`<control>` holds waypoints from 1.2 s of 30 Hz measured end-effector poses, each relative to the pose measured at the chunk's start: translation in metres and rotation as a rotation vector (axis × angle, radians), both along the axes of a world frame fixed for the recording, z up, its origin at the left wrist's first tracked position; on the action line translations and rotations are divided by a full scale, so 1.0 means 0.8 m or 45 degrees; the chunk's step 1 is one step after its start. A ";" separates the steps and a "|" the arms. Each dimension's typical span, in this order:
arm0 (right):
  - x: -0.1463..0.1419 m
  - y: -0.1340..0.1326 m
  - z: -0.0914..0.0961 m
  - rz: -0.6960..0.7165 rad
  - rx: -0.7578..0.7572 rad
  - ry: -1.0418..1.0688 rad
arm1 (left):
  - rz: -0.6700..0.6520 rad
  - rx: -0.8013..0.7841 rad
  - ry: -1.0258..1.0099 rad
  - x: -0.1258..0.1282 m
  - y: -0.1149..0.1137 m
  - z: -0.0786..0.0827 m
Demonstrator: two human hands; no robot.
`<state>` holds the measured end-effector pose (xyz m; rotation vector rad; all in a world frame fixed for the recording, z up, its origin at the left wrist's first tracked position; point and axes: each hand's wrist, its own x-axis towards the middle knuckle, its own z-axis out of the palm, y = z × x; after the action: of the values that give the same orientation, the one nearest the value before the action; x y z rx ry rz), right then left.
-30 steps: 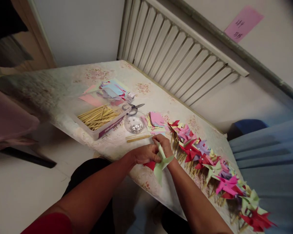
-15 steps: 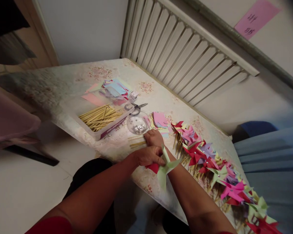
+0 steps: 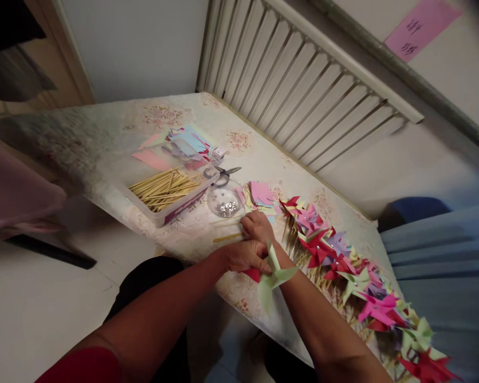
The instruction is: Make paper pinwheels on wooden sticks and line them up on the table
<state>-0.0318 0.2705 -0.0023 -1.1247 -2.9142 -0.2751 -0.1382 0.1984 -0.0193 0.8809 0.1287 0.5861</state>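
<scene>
My left hand (image 3: 245, 256) is closed in a pinch on a paper pinwheel (image 3: 277, 276) with pale green blades. A bit of red paper (image 3: 252, 274) shows under that hand. Just beyond, crossing behind my left hand, my right hand (image 3: 257, 226) rests low over the table with curled fingers. Its fingertips meet a thin, pale, blurred stick (image 3: 225, 219). Another wooden stick (image 3: 226, 238) lies on the cloth, its end beside the right hand. Close to these fingers stands a round clear dish (image 3: 226, 205) of small shiny pieces.
A plastic box (image 3: 171, 218) holds many wooden sticks (image 3: 163, 189). Scissors (image 3: 224, 175), coloured paper sheets (image 3: 191, 141) and small paper squares (image 3: 261, 192) lie on the flowered tablecloth (image 3: 207, 111). A long row of finished pinwheels (image 3: 339, 260) runs down the right side. Beyond is a radiator (image 3: 295, 80).
My right hand has shifted slightly right, and the thin stick at its fingertips has moved up and blurred. My left hand and the pinwheel have moved a little right.
</scene>
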 end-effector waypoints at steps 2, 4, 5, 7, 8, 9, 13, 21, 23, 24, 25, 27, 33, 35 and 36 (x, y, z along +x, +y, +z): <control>0.011 -0.006 0.009 0.050 -0.036 -0.010 | -0.013 0.017 0.017 0.002 -0.002 0.001; 0.020 -0.012 0.016 0.088 -0.081 -0.046 | -0.036 0.030 0.030 0.003 -0.004 0.002; 0.023 -0.015 0.019 0.098 -0.106 -0.071 | -0.049 0.039 0.040 0.004 -0.005 0.003; 0.028 -0.018 0.022 0.100 -0.150 -0.128 | -0.076 0.056 0.066 0.005 -0.005 0.002; 0.030 -0.019 0.023 0.090 -0.165 -0.156 | -0.083 0.059 0.069 0.006 -0.004 0.001; 0.031 -0.019 0.023 0.075 -0.177 -0.183 | -0.082 0.059 0.060 0.008 -0.004 0.000; 0.033 -0.017 0.023 -0.029 -0.170 -0.231 | -0.058 0.052 0.000 0.011 -0.003 -0.005; 0.042 -0.010 0.018 -0.079 -0.083 -0.051 | -0.107 0.049 0.074 0.009 -0.006 0.001; 0.049 -0.010 0.020 -0.059 -0.075 -0.016 | -0.140 0.071 0.080 0.010 -0.009 0.002; 0.053 -0.011 0.022 -0.054 -0.062 -0.005 | -0.164 0.084 0.079 0.011 -0.012 0.002; 0.058 -0.012 0.025 -0.052 -0.047 -0.001 | -0.192 0.097 0.075 0.013 -0.014 0.001; 0.067 -0.015 0.030 -0.048 -0.019 -0.004 | -0.253 0.115 0.065 0.018 -0.021 -0.001; 0.080 -0.023 0.037 0.016 -0.002 -0.059 | -0.335 0.116 0.064 0.030 -0.030 -0.006; 0.077 -0.023 0.036 0.031 0.010 -0.090 | -0.332 0.100 0.069 0.030 -0.029 -0.007; 0.075 -0.023 0.036 0.028 0.024 -0.105 | -0.328 0.094 0.071 0.030 -0.028 -0.008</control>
<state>0.0286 0.2519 0.0265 -1.1047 -2.9863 -0.3566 -0.1140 0.1762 -0.0257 0.9680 0.0426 0.3276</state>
